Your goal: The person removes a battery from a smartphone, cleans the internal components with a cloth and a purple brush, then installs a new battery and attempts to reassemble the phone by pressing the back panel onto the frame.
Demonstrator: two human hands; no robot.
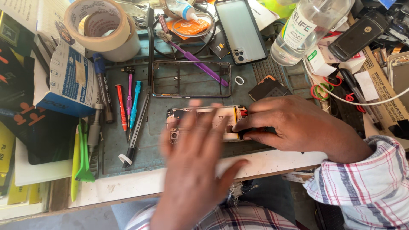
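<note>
Near the mat's front edge, the right hand (294,123) pinches the opened phone (204,123) while the blurred, spread, empty left hand (196,162) could brush its exposed parts.

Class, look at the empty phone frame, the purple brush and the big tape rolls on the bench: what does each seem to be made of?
Phone frame: probably metal, thin with a dull sheen. Purple brush: glossy plastic handle, pale bristles. Tape rolls: matt beige paper tape, likely on card cores.

Phone frame (191,79) lies behind the opened phone (206,123).
</note>
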